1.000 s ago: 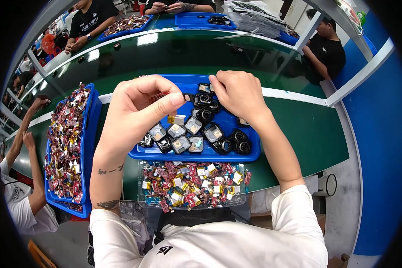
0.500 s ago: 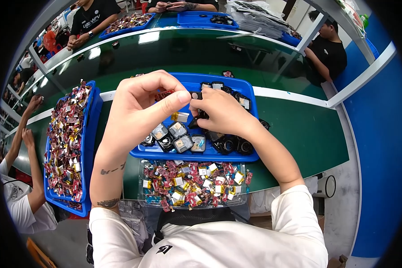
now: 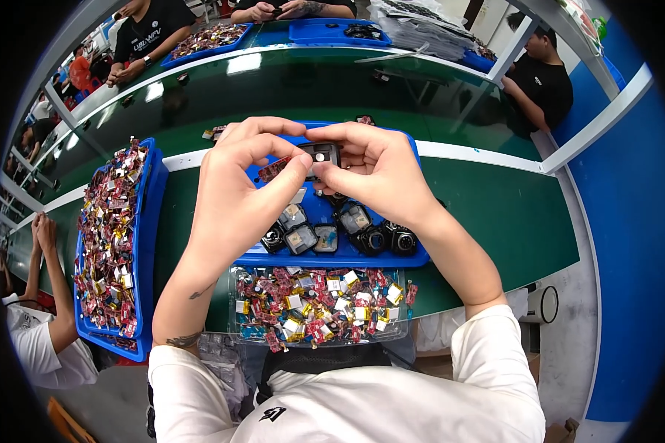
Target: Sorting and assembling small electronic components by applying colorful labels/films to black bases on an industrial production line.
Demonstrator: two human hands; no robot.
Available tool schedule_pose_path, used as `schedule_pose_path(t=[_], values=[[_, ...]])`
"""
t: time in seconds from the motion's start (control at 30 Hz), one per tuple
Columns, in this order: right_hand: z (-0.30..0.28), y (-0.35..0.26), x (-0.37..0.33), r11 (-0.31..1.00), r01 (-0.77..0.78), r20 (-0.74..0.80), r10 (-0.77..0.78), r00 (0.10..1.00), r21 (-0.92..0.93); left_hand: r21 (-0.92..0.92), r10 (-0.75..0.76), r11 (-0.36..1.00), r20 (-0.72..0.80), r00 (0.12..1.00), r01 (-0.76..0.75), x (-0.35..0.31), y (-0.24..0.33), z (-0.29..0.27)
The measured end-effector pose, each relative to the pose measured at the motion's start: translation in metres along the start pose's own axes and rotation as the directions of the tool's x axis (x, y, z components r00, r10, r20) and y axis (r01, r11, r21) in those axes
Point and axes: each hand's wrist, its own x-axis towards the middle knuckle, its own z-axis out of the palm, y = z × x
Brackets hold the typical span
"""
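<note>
Above the blue tray (image 3: 253, 260), my two hands meet around a small black watch-type case (image 3: 334, 150) with a silvery round spot. My right hand (image 3: 377, 171) grips the case, its thumb along the near edge and fingers curled behind. Between thumb and fingers of my left hand (image 3: 247, 173) is a red circuit board (image 3: 273, 170), its tip close to the case; the left fingertips reach the case's left edge. Whether board and case touch, I cannot tell. Below in the tray lie several square cases with grey-clear insides (image 3: 301, 238) and black round-faced ones (image 3: 403, 240).
Nearest me, a clear plastic tray (image 3: 236, 334) holds a heap of red boards with white-and-yellow battery cells. A blue bin (image 3: 149, 244) of similar boards stands left, by a co-worker's hands (image 3: 44, 232). A white frame bar (image 3: 480, 153) crosses the green table (image 3: 495, 214).
My right hand has turned and lifted slightly, its fingers now wrapped behind the case, which shows more of its face. My left fingers have closed in toward it, the red board still held.
</note>
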Motion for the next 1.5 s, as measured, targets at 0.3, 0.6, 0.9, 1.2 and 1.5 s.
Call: schedule_pose_path(t=[0.3, 0.6, 0.9, 1.2, 1.5], values=[[0.005, -0.009, -0.006, 0.999, -0.042, 0.023, 0.042, 0.999, 0.006, 0.089, 0.039, 0.995, -0.066, 0.997, -0.033, 0.001, 0.0, 0.003], [0.008, -0.007, -0.009, 1.0, -0.019, 0.011, 0.019, 1.0, -0.001, 0.078, 0.029, 0.997, -0.083, 0.996, -0.022, 0.0, -0.002, 0.003], [0.009, -0.008, -0.009, 0.999, 0.042, -0.056, -0.04, 0.998, 0.032, 0.032, 0.01, 0.999, -0.091, 0.996, -0.007, 0.0, 0.003, 0.007], [-0.001, -0.008, -0.004, 0.993, 0.08, -0.129, -0.069, 0.989, 0.088, -0.102, -0.006, 0.995, -0.185, 0.983, -0.013, 0.0, 0.003, 0.006], [-0.007, -0.008, -0.003, 0.985, 0.153, -0.155, -0.139, 0.978, 0.085, -0.317, -0.204, 0.92, 0.113, 0.972, 0.23, -0.001, 0.012, -0.002]])
